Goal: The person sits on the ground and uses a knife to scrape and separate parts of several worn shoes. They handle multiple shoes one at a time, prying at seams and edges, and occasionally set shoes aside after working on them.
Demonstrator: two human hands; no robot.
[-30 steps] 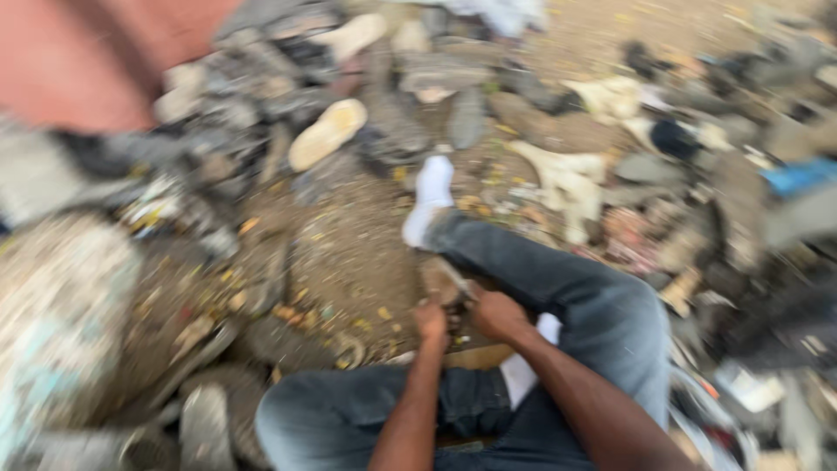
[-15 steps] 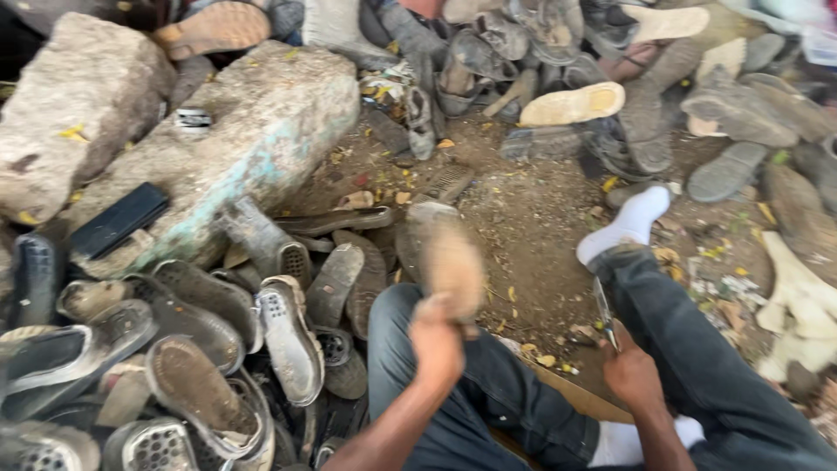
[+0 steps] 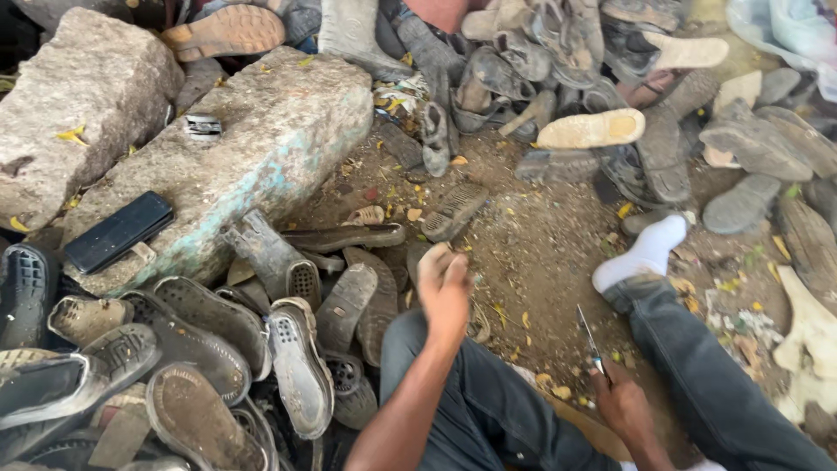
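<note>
Dusty brown dirt ground (image 3: pixel 540 235) spreads between heaps of worn rubber shoe soles (image 3: pixel 200 349), ridged and caked grey, beside a rough pale stone block (image 3: pixel 261 148) carrying a flat black phone (image 3: pixel 118 231). Left hand (image 3: pixel 446 292) is up, fingers curled around a small tan sole piece (image 3: pixel 433 259), blurred. Right hand (image 3: pixel 619 406) sits low by the jeans, clenched on a thin metal blade (image 3: pixel 589 340) pointing upward.

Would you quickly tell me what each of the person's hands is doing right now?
Left hand: closed on a tan shoe sole, held over the sole pile.
Right hand: closed on a thin blade pointing up.
</note>
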